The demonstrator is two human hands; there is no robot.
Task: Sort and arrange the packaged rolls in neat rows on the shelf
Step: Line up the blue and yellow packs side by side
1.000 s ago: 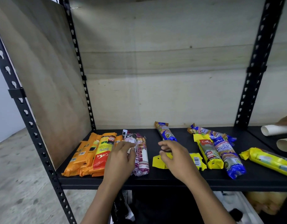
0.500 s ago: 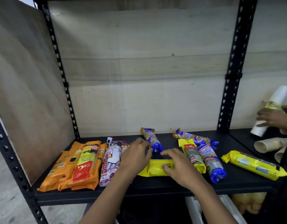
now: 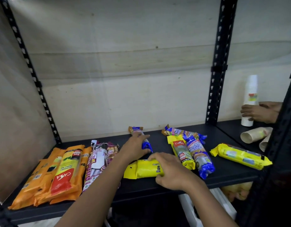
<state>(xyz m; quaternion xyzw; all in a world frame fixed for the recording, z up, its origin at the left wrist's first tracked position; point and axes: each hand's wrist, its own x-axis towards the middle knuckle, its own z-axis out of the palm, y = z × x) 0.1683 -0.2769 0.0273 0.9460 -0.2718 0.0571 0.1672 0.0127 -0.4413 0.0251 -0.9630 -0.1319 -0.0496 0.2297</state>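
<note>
While our left hand closes loosely over one small blue roll at 12 o'clock, our right hand presses spread fingers on one yellow roll lying crosswise at centre. We count three orange packs and two maroon rolls rowed at 9 o'clock, with two yellow and two blue at 3 o'clock. Bare black shelf lies along the front edge before a wooden back panel.

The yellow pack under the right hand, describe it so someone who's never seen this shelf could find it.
On the black shelf, look near the front edge, at the middle. There the yellow pack lies crosswise under the right hand, while neighbouring rolls point front to back; its visible side is nearly plain yellow.
</note>
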